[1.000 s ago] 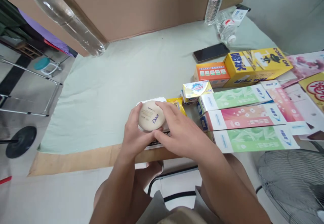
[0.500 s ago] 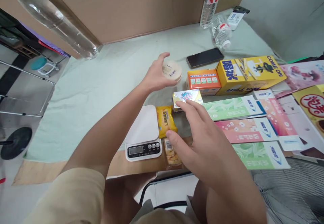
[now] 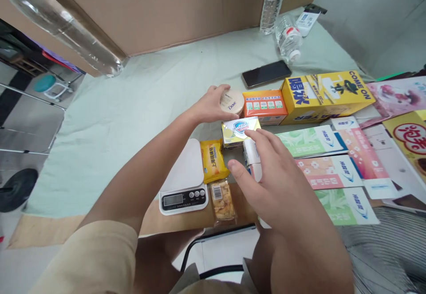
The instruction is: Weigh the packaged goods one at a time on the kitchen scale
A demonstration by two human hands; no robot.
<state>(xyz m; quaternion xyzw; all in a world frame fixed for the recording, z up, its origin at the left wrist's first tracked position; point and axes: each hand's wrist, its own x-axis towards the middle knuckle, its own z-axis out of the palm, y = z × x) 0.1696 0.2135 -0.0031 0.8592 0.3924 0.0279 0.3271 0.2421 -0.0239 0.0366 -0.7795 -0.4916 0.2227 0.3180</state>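
Note:
My left hand [image 3: 214,104] grips a round cream Dove jar [image 3: 233,102] from its left side. The jar sits against the left end of an orange box [image 3: 265,105], just behind a yellow-and-white Safeguard soap box [image 3: 239,131]. My right hand [image 3: 271,174] hovers with thumb and fingers apart, holding nothing, over the left ends of the toothpaste boxes [image 3: 328,172]. Left of it lie a yellow soap packet [image 3: 213,161] and a clear-wrapped snack with a barcode [image 3: 223,201]. A white kitchen scale [image 3: 186,165] with a bare platform is partly behind my left forearm.
A black phone [image 3: 266,73] lies behind the orange box, beside a large yellow box [image 3: 328,96]. Water bottles [image 3: 288,39] are at the back right; a big bottle [image 3: 63,23] leans at the left against cardboard [image 3: 173,10]. A fan [image 3: 389,249] stands at the lower right.
My left hand has carried the jar from the scale, up and right, to beside the orange box. My right hand has let go of the jar and moved right over the toothpaste boxes.

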